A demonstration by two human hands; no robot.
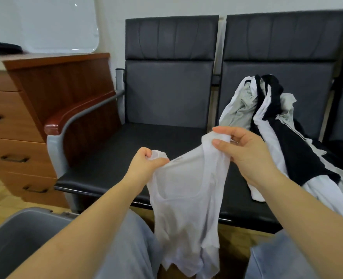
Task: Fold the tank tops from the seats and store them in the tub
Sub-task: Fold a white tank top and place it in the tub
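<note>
While held up in front of the seat (138,141), the white top (186,198) is pinched at each strap by left hand (144,164) and right hand (245,156); judged light, limp; straps suit gripping.

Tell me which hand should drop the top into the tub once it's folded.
Left, probably. The gray tub sits at lower left, on the left hand's side; the right hand would have to cross over. For now both hands pinch the white tank top by its straps, unfolded.
</note>
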